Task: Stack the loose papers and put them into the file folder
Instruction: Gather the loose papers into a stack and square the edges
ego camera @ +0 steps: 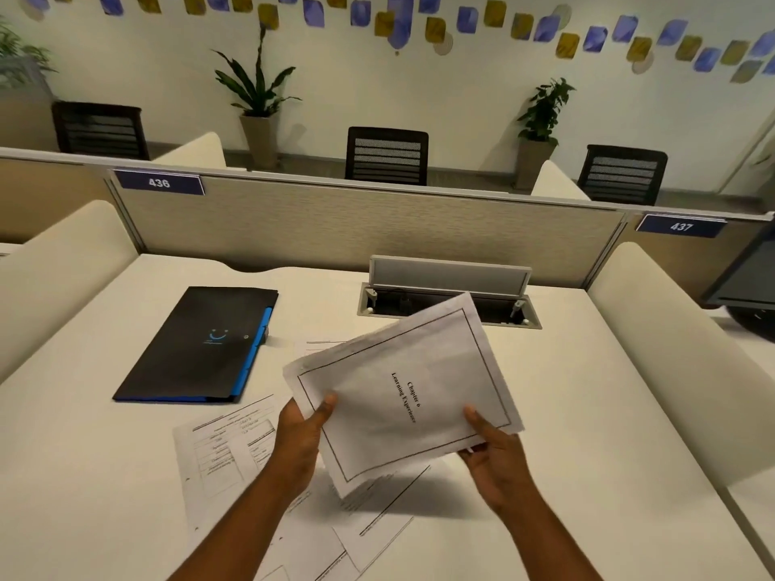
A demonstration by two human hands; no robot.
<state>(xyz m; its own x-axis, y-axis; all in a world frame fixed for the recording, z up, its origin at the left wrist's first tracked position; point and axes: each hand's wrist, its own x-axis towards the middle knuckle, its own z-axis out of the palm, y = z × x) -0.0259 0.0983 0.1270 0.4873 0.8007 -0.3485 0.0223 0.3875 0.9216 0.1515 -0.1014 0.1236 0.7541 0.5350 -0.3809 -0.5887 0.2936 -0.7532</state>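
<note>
Plainly legible, the top sheet of the held papers (402,396) reads "Chapter 6 Learning Experience" inside a thin ruled border. The left hand (302,429) pinches the sheets at their left edge, thumb on top, and the right hand (488,444) grips the lower right corner the same way, so the sheets hang tilted above the counter (84,475). Beneath them lie more loose papers (226,450), printed with forms too small to read. The black file folder (197,345), closed, blue-edged, with a blue smile mark, lies to the left, apart from both hands. Partition signs (159,183) read "436" and "437".
</note>
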